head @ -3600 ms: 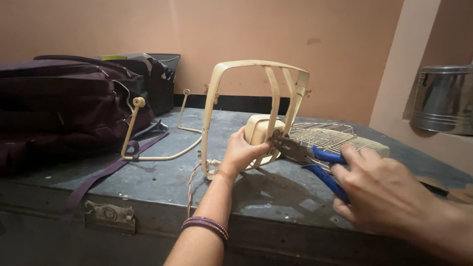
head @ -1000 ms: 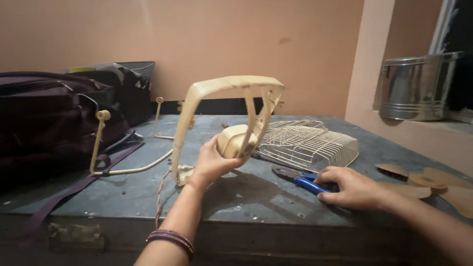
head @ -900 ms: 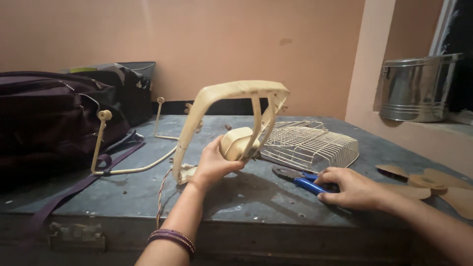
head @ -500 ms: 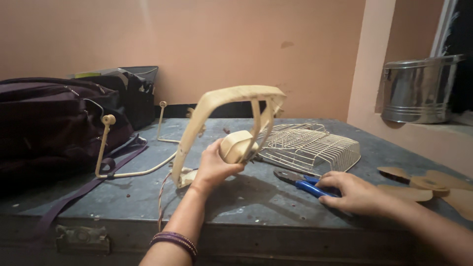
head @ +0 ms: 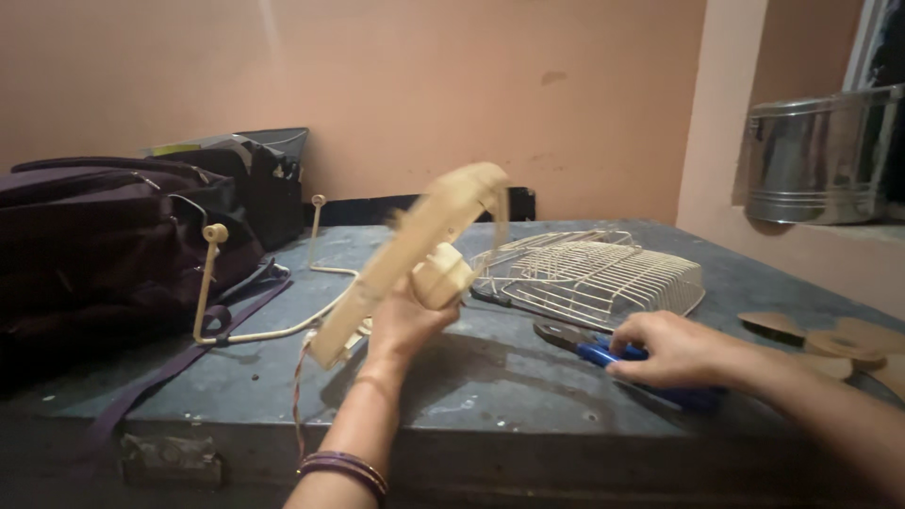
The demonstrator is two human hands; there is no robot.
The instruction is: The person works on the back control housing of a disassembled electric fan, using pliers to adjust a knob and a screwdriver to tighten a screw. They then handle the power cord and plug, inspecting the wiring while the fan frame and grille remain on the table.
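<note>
Nearest the camera, the left forearm rises from the bottom edge with dark bangles (head: 344,468) round the wrist, and the left hand (head: 403,320) is closed from below around the round cream motor housing (head: 441,275) of a cream fan frame (head: 415,254), fingers wrapped on it and holding it tilted up off the surface; the frame is blurred, so its finer parts cannot be made out, and a thin twisted cord (head: 298,396) hangs from its lower end down over the front edge of the metal trunk (head: 490,405). To the right, the right hand (head: 674,349) lies palm down on the trunk top, its fingers curled over the blue handles of the pliers (head: 603,351), which lie flat with their dark jaws pointing left toward the frame; whether the fingers actually press the handles together cannot be told. Just beyond the pliers rests a cream wire grille (head: 594,273), flat on the lid. Left of the frame, a bent cream wire stand (head: 212,283) with a knob on its end stands beside a dark purple bag (head: 104,245), whose strap trails across the lid. At far right some flat tan blades (head: 830,339) lie on the ledge, and farther back a steel bucket (head: 815,155) sits by the peach wall (head: 424,85)
</note>
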